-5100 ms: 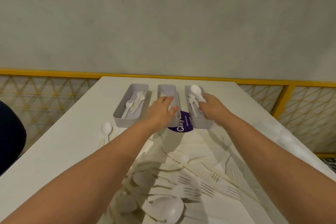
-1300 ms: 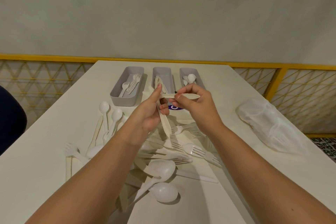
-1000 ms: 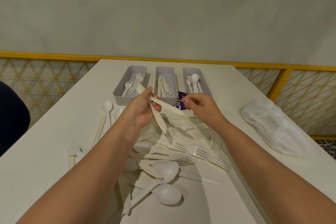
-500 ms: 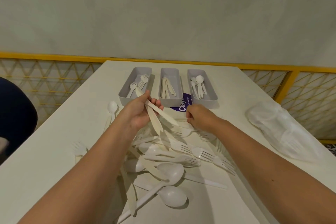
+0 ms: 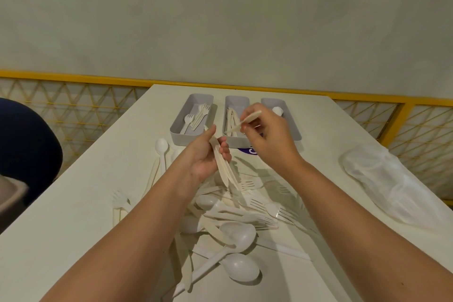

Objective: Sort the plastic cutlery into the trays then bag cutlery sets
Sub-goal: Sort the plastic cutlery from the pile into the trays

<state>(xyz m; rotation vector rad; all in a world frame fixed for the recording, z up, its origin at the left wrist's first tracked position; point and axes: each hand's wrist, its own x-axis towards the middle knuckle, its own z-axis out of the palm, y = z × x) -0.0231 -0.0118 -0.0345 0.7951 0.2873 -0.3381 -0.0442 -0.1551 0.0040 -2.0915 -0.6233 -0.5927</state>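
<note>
the sorting step is in hand and bagging has not begun: the heap of clear bags [image 5: 392, 186] lies untouched at the right of the tabletop [image 5: 85, 203]. the left hand [image 5: 204, 154] curls round a bundle of knives [image 5: 223, 169], at least two, blades pointing down toward the loose pile [image 5: 235, 213]. the right hand [image 5: 268, 140] pinches one more knife [image 5: 248, 119] between thumb and fingertips, in the air just over the near end of the middle tray [image 5: 236, 103]. three grey trays stand side by side. the left tray [image 5: 181, 138] holds forks, about five or six. the middle one holds a few knives. the right tray [image 5: 295, 130] shows one spoon, the rest hidden behind the hand. in the pile i count at least four spoons, plus forks and knives too tangled for an exact tally. next, i judge, the single knife should join the bundle or drop into the middle tray, laid lengthwise with the others.
</note>
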